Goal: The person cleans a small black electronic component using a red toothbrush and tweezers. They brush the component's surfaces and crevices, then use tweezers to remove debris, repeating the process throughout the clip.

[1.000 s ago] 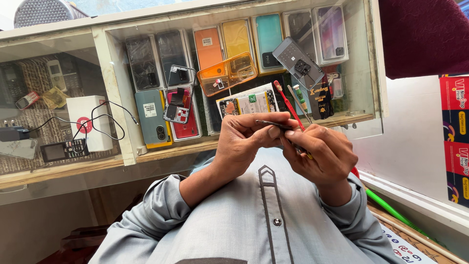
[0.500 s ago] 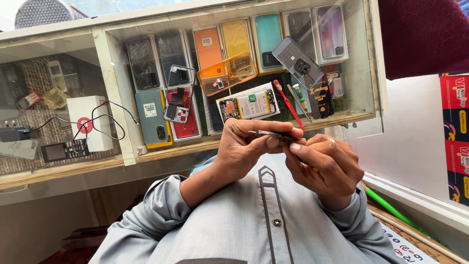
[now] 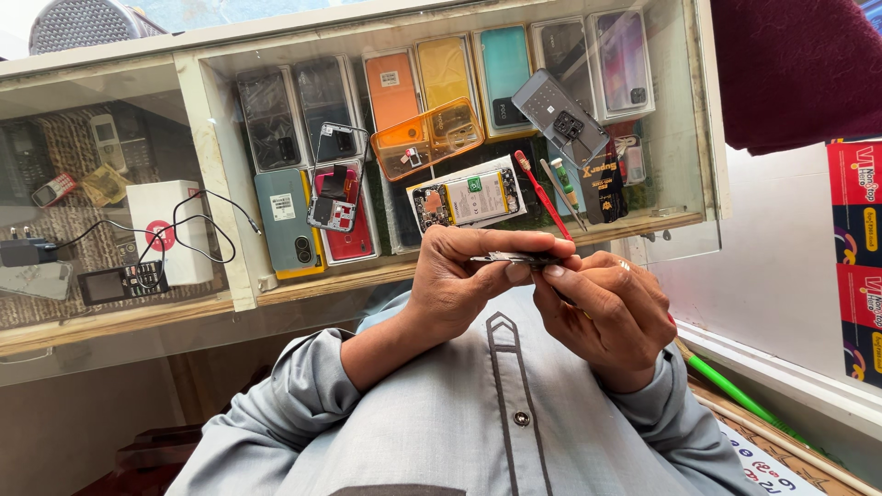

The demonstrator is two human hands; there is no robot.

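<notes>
While I look down from the head camera, my left hand [image 3: 459, 285] pinches a thin dark phone part [image 3: 514, 259] flat at mid-frame, fingers [image 3: 501, 243] pressed along its top edge, probably to steady it. My right hand [image 3: 606, 317] curls at its right end, fingertips pressed together there. Behind, an opened phone [image 3: 469, 197] and a red screwdriver [image 3: 542, 195] lie on the glass desk [image 3: 230, 276], within reach.
</notes>
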